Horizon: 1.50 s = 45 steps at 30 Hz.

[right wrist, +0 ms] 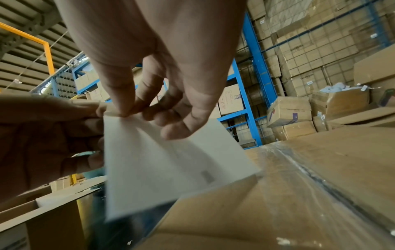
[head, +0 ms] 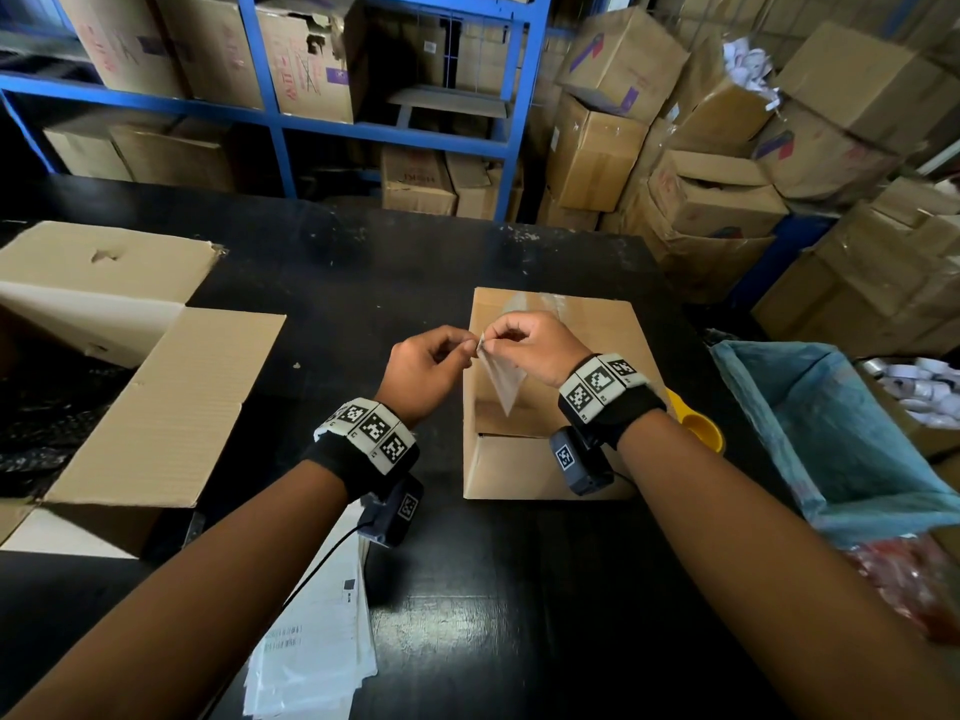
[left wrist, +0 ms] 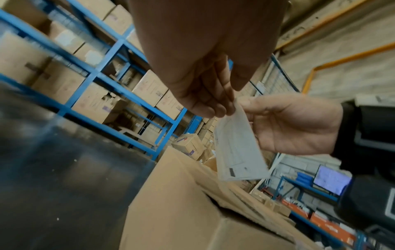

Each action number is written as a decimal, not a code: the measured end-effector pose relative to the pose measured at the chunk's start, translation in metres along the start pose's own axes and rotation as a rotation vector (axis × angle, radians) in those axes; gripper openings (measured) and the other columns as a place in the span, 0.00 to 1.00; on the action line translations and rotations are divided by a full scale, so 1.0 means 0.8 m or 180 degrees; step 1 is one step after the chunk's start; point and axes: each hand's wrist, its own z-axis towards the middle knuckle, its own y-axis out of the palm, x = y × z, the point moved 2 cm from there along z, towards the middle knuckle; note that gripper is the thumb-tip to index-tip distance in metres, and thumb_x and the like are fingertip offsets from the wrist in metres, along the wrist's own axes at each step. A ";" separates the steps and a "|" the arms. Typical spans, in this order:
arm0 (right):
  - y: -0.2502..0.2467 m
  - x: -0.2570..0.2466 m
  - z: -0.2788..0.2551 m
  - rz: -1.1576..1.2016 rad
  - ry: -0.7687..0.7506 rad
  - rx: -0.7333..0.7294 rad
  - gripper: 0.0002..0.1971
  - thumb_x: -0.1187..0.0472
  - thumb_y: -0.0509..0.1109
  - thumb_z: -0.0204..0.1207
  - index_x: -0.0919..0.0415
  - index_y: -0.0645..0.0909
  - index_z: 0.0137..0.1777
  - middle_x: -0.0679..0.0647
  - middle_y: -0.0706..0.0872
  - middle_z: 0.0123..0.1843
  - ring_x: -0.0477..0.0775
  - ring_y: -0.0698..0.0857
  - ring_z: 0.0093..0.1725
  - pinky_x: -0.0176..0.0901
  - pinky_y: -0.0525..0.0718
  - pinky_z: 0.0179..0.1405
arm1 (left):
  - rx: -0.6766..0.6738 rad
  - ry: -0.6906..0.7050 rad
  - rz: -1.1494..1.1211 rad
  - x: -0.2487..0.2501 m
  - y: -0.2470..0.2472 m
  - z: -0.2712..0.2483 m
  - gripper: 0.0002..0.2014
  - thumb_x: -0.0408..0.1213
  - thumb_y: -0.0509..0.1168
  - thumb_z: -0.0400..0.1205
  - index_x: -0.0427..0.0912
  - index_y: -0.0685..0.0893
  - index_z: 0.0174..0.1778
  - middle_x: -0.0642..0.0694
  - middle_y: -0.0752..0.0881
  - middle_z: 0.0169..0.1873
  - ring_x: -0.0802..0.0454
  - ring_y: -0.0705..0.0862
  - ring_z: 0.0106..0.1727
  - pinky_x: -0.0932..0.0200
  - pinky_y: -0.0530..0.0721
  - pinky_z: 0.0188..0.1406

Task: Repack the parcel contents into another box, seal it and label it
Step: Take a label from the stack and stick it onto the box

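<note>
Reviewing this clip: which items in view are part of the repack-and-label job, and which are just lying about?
In use:
- label, pinched at its top corner by left hand and right hand
- taped box beneath it
- opened box, left

Lying about:
- loose papers
- blue-lined bin
- yellow object
- shelved cartons

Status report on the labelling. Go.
Left hand and right hand both pinch the label at its top corner, above the taped box. Nothing in the way.

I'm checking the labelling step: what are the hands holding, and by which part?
Both the left hand and the right hand pinch one label at its top corner, above the taped box; the rest of it hangs free.
</note>
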 end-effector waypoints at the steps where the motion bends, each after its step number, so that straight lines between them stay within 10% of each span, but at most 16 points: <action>1: 0.001 0.001 0.001 -0.0082 -0.0027 0.0052 0.02 0.62 0.73 0.75 0.55 0.86 0.42 0.47 0.84 0.47 0.49 0.82 0.52 0.43 0.81 0.54 | -0.0058 -0.0109 -0.0115 -0.003 0.001 0.001 0.06 0.39 0.66 0.81 0.47 0.89 0.48 0.50 0.90 0.42 0.55 0.89 0.45 0.50 0.87 0.53; 6: 0.010 0.005 0.002 0.0136 0.0103 0.0117 0.03 0.64 0.72 0.76 0.60 0.88 0.44 0.54 0.87 0.50 0.54 0.87 0.51 0.49 0.89 0.52 | -0.0102 -0.0322 -0.0392 -0.002 0.003 -0.002 0.05 0.38 0.67 0.81 0.54 0.87 0.45 0.50 0.90 0.41 0.54 0.89 0.44 0.48 0.87 0.55; 15: 0.021 0.009 0.000 0.0047 0.0059 0.0238 0.07 0.63 0.72 0.76 0.65 0.88 0.49 0.50 0.88 0.43 0.42 0.84 0.42 0.27 0.81 0.44 | -0.0025 -0.0780 -0.0815 -0.007 0.004 -0.005 0.06 0.42 0.68 0.80 0.46 0.88 0.43 0.47 0.91 0.41 0.48 0.89 0.45 0.49 0.88 0.51; 23: 0.023 0.006 -0.004 0.0256 0.0182 0.0158 0.08 0.60 0.75 0.74 0.63 0.89 0.49 0.53 0.90 0.42 0.47 0.87 0.44 0.38 0.86 0.49 | 0.0078 -0.1029 -0.0915 -0.007 0.003 -0.004 0.05 0.40 0.71 0.77 0.43 0.86 0.40 0.43 0.90 0.38 0.44 0.89 0.43 0.49 0.89 0.48; 32: 0.029 0.010 -0.005 0.0339 0.0205 0.0152 0.07 0.63 0.72 0.76 0.64 0.89 0.51 0.45 0.86 0.40 0.39 0.84 0.40 0.22 0.80 0.39 | 0.0125 -0.1283 -0.1186 -0.009 0.005 -0.007 0.04 0.33 0.68 0.80 0.41 0.85 0.39 0.43 0.90 0.38 0.48 0.89 0.42 0.54 0.88 0.48; 45: 0.024 0.003 -0.007 0.0841 0.0441 0.0135 0.03 0.68 0.71 0.76 0.62 0.85 0.43 0.51 0.87 0.40 0.46 0.88 0.41 0.35 0.88 0.38 | -0.0065 -0.1382 -0.1397 -0.012 0.003 -0.002 0.07 0.30 0.61 0.84 0.38 0.82 0.42 0.42 0.87 0.36 0.53 0.85 0.37 0.60 0.88 0.41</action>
